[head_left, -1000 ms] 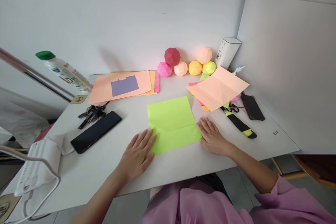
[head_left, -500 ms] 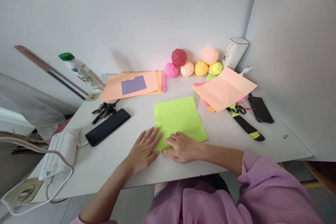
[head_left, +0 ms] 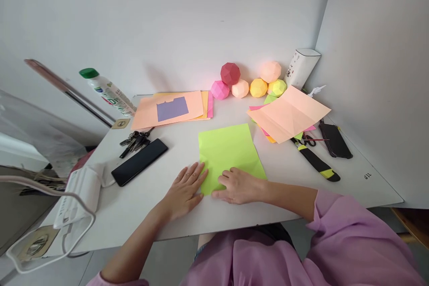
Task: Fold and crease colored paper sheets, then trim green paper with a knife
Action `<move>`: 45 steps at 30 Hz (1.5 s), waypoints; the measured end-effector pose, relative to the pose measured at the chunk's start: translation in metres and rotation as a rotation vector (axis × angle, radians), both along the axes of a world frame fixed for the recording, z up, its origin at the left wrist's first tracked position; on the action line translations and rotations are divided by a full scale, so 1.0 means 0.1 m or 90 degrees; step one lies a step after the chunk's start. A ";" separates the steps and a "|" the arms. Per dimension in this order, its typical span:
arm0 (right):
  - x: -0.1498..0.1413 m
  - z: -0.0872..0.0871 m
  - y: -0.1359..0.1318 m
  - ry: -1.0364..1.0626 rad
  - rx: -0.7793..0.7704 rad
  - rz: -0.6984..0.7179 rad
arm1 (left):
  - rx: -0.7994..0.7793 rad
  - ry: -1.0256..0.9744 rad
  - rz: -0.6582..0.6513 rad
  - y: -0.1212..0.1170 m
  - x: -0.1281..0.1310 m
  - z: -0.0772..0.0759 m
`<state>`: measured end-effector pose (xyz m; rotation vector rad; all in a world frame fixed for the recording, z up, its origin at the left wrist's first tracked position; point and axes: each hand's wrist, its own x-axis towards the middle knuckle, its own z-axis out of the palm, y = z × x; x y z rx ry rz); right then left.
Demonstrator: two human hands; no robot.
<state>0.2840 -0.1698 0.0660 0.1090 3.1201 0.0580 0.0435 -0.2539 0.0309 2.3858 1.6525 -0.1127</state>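
Observation:
A lime green sheet of paper (head_left: 228,145) lies flat on the white table (head_left: 177,152) in front of me. My left hand (head_left: 186,187) rests flat with its fingers stretched out, the fingertips over the sheet's near left edge. My right hand (head_left: 239,185) lies on the near part of the sheet, its fingers curled in and the thumb side close to the near edge. Nothing shows inside the curled right fingers. The sheet's near edge is partly hidden under the right hand and wrist.
Behind left are stacked coloured sheets (head_left: 140,114), keys (head_left: 136,140) and a black phone (head_left: 139,163). Faceted paper balls (head_left: 230,73) stand by the wall. At right are a creased peach sheet (head_left: 290,114), a cutter (head_left: 317,161), scissors (head_left: 310,140) and another phone (head_left: 335,138). A white power strip (head_left: 78,194) lies left.
My right hand has slid slightly to the right along the near part of the green sheet. My left hand stays in place. The whole view has shifted a little.

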 end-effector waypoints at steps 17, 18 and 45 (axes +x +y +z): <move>1.63 0.08 0.19 0.139 -0.092 -0.224 | 0.118 -0.043 -0.030 -0.03 -0.03 -0.12; 1.57 0.06 0.21 0.185 -0.127 -0.244 | 0.128 -0.048 -0.029 -0.04 -0.02 -0.12; 0.78 0.17 0.33 0.404 -0.527 -0.174 | 0.166 -0.304 -0.061 -0.01 0.05 -0.04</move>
